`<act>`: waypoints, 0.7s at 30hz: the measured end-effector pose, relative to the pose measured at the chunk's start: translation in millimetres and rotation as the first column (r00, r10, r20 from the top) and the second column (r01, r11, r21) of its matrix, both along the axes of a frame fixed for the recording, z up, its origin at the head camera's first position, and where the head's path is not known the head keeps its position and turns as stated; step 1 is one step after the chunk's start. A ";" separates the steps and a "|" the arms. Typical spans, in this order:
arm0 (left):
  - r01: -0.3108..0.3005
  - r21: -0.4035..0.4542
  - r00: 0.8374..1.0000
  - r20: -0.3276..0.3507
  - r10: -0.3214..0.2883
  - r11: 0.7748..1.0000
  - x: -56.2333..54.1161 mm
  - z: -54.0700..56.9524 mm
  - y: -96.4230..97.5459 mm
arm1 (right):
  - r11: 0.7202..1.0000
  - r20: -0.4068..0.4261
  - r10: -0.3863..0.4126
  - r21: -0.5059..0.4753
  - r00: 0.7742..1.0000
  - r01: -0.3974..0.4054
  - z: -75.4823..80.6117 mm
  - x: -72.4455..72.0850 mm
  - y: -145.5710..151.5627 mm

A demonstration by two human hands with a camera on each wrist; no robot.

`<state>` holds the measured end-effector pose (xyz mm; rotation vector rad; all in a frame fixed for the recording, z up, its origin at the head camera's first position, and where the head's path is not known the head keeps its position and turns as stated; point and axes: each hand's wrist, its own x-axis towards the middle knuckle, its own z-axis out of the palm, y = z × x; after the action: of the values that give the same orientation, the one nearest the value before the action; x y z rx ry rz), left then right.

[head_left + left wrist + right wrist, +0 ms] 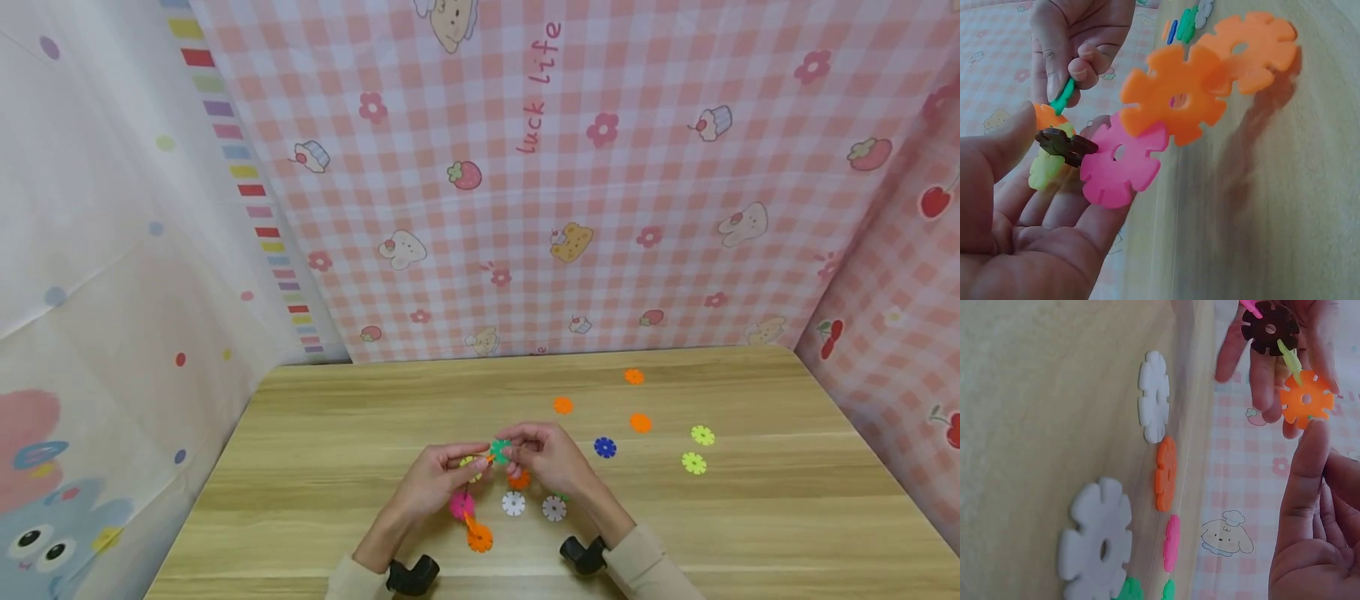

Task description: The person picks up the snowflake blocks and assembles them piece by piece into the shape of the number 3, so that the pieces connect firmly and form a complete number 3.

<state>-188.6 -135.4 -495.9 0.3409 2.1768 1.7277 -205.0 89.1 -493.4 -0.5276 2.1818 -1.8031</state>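
My left hand (431, 483) pinches a chain of slotted plastic snowflake discs near its far end. From the near end, the chain has two orange discs (1175, 94), a pink disc (1124, 164), a dark brown disc (1270, 329), a yellow-green disc (1046, 169) and another orange disc (1300, 400). The near orange discs hang out past the left palm. Between thumb and fingers, my right hand (553, 460) pinches a green disc (1063, 97). Its edge meets the orange disc at the far end; I cannot tell whether their slots are engaged.
Loose discs lie on the wooden table (315, 450): white (513, 503) and grey-white (554, 508) close to the hands, an orange one (519, 479) behind them. Farther right lie a blue disc (605, 447), several orange ones (641, 423) and two yellow-green ones (693, 463). Checked cloth (525, 208) hangs behind.
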 end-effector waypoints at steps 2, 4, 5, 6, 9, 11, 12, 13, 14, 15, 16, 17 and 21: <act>0.005 0.002 1.000 -0.006 -0.005 1.000 0.1 0.4 0.3 | 1.000 -0.004 -0.001 -0.006 1.000 0.000 0.0 0.5 -0.3; 0.011 0.008 1.000 -0.006 -0.011 1.000 0.7 0.7 0.4 | 1.000 -0.005 -0.002 -0.013 1.000 0.002 0.3 1.6 -1.4; 0.014 0.010 1.000 -0.009 -0.014 1.000 1.0 0.9 0.3 | 1.000 0.000 -0.006 -0.016 1.000 0.006 0.6 2.3 -2.0; 0.015 0.010 1.000 -0.009 -0.015 1.000 1.0 0.7 0.1 | 1.000 0.000 -0.006 -0.021 1.000 0.006 0.9 2.9 -2.6; 0.019 0.017 1.000 -0.012 -0.019 1.000 0.0 0.6 -1.1 | 1.000 0.000 -0.004 -0.029 1.000 0.004 1.2 3.8 -3.5; 0.028 0.032 1.000 -0.007 -0.027 0.999 -1.4 -0.1 -2.4 | 1.000 0.004 -0.001 -0.030 1.000 0.001 1.2 3.5 -3.2; 0.036 0.043 0.999 -0.001 -0.036 0.998 -2.2 -0.6 -3.1 | 1.000 0.006 0.002 -0.030 1.000 -0.002 1.0 3.2 -3.0; 0.045 0.054 0.999 0.001 -0.045 0.998 -2.9 -1.1 -3.8 | 1.000 0.008 0.005 -0.029 1.000 -0.005 0.9 2.8 -2.9; 0.050 0.066 0.999 0.003 -0.051 0.997 -3.6 -1.9 -4.4 | 1.000 0.009 0.008 -0.028 1.000 -0.008 0.8 2.3 -2.9; 0.059 0.078 0.998 0.001 -0.060 0.995 -4.3 -2.8 -5.1 | 1.000 0.010 0.011 -0.029 1.000 -0.011 0.6 1.8 -3.0; 0.068 0.084 0.998 -0.001 -0.068 0.994 -4.8 -3.7 -5.7 | 0.999 0.011 0.013 -0.030 1.000 -0.013 0.4 1.3 -3.3; 0.073 0.088 0.997 -0.002 -0.073 0.993 -5.1 -4.3 -6.0 | 0.999 0.012 0.014 -0.031 1.000 -0.014 0.4 0.8 -3.7; 0.088 0.070 0.996 -0.025 -0.087 0.994 -5.4 -6.3 -7.1 | 1.000 0.015 0.002 -0.025 1.000 -0.001 -0.3 -0.8 -4.4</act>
<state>-194.0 -142.6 -502.1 0.4687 2.0867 1.7639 -205.8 84.6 -493.7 -0.5188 2.1513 -1.8294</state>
